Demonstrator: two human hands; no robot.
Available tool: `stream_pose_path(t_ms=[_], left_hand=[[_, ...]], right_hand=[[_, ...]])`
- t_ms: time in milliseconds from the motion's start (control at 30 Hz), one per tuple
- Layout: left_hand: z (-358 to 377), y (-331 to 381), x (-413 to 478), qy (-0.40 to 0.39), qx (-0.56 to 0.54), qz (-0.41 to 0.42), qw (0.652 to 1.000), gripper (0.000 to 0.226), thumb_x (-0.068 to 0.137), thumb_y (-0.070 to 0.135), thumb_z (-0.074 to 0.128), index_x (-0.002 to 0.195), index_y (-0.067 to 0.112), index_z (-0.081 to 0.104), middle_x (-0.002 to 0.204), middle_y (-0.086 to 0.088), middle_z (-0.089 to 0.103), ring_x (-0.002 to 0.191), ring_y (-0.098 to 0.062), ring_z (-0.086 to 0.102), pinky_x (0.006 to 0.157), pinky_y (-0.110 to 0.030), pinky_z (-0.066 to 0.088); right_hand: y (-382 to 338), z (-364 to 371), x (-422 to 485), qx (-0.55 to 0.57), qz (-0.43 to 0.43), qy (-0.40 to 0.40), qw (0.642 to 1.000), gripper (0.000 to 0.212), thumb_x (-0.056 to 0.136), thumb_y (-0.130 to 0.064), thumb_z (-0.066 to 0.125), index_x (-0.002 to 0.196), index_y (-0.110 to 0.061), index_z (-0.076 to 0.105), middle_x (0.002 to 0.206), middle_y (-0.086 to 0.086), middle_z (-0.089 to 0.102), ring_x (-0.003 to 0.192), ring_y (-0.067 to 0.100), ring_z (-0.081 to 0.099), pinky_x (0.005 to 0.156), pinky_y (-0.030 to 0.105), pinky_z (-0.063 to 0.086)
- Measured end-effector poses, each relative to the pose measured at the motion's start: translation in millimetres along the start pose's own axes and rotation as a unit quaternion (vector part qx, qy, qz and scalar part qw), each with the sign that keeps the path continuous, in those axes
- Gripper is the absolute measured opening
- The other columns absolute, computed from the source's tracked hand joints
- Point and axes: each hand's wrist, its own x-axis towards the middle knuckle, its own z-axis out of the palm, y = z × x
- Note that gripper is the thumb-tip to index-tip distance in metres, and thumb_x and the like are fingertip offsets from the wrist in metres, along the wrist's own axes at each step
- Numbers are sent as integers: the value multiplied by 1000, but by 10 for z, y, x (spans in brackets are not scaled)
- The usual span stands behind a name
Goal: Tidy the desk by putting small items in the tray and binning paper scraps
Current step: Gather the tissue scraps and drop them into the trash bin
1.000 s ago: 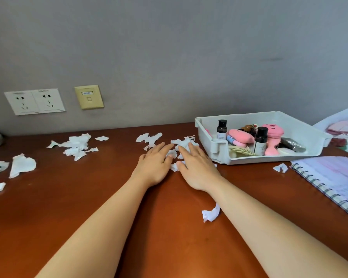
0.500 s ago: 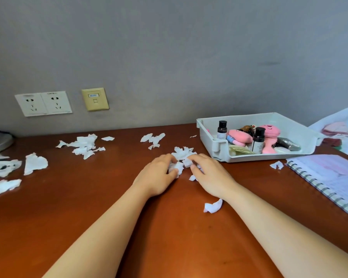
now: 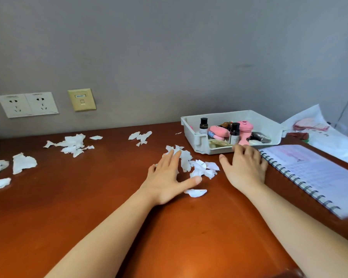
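Both palms face the brown wooden tabletop [image 3: 84, 201]: left hand [image 3: 166, 178] flat, fingertips touching torn white paper scraps [image 3: 199, 167]; right hand [image 3: 244, 169] relaxed, holding nothing.

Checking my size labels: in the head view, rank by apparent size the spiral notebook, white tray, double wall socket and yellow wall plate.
1. spiral notebook (nearer the camera, so its lead is unsure)
2. white tray
3. double wall socket
4. yellow wall plate

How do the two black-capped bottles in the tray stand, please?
Upright: the left bottle and right bottle both stand cap-up in the tray.
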Motion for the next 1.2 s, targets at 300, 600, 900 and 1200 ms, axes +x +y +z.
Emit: stream_pose_path(t_ms=[300, 600, 900, 1200], left_hand=[[54, -19, 75, 17, 32, 1, 999, 84, 88, 57, 46, 151, 25, 0, 161, 0, -6, 148, -21, -9, 120, -47, 5], [-9, -212, 282, 69, 0, -41, 997, 60, 97, 22, 35, 151, 20, 9, 159, -3, 10, 148, -22, 9, 119, -43, 15], [-5, -255, 489, 44, 24, -29, 998, 54, 98, 46, 29, 149, 35, 15, 160, 3, 11, 148, -19, 2, 117, -46, 7], [-2, -292, 535, 43, 57, 7, 997, 36, 99, 28, 33, 133, 19, 42, 137, -1, 43, 126, -21, 39, 106, -37, 30]], right_hand=[[-20, 8, -28, 114, -101, -76, 985, 42, 94, -45, 41, 128, -20, 48, 130, 5, 52, 123, 25, 46, 101, 39, 37], [4, 57, 75, 51, -41, -74, 995, 62, 91, -59, 36, 141, -22, 37, 149, 11, 34, 136, 32, 33, 109, 46, 27], [-220, 83, -102, 45, -211, -87, 973, 71, 79, -72, 43, 140, -36, 33, 143, -7, 35, 135, 21, 30, 109, 40, 26], [-47, 78, 92, 100, -8, -22, 995, 80, 70, -77, 49, 125, -19, 40, 134, 6, 47, 126, 28, 42, 102, 43, 33]])
